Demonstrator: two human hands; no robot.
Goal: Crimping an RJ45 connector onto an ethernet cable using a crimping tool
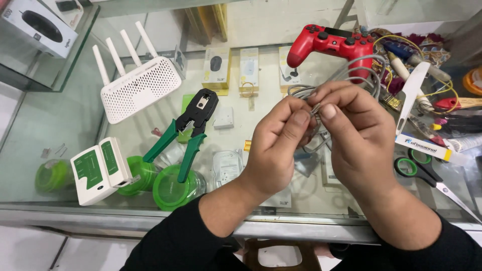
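Grey cable [351, 75] pinched at its end between left hand [273, 150] and right hand [359, 138], both closed above the glass counter [60, 130]. Green crimper [188, 130] lying untouched, so probably not crimped yet.

left hand [273, 145], right hand [354, 133], pinching grey cable [346, 75]

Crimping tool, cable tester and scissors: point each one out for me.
Crimping tool [193, 125], head view, on its black head.
Cable tester [98, 170], head view, on its white body.
Scissors [419, 165], head view, on the green-lined handles.
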